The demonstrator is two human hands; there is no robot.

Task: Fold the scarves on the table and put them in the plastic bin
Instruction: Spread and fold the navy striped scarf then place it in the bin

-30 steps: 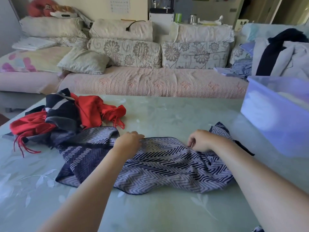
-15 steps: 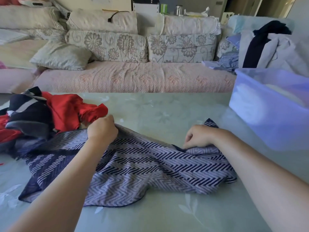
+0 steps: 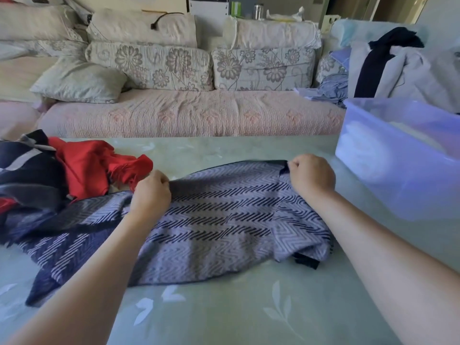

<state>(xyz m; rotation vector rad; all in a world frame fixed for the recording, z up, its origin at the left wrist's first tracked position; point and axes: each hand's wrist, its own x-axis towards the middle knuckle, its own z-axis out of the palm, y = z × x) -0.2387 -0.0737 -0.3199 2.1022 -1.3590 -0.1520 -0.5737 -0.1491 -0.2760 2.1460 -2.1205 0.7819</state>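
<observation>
From the head view, we look down over our two forearms at a pale green counter printed with white leaves. The chevron scarf, navy and grey-white, lies spread across the middle of it, rumpled along its near and left edges.

The left grip is curled closed on the scarf's far edge, pinching the fabric at the knuckles. The right grip is likewise clamped on the far edge, at a dark-bordered corner (the fingertips themselves are tucked out of sight). The far hem runs taut between the two grips, and the rest of the scarf drapes from them back toward us, passing under both wrists. A dark corner pokes out at the near right, beside the right forearm.

Just left of the left grip sits a red scarf with a fringe, touching or nearly touching the knuckles; we cannot tell which. Against its left side lies a dark striped scarf, and the chevron scarf's left end runs under this heap.

The plastic bin, translucent and bluish, stands on the counter's right side, near the right grip but apart from it. Something pale shows through its wall, too blurred to name.

Beyond the counter stretches a sofa with floral cushions, and a pile of clothes lies at its right end.
</observation>
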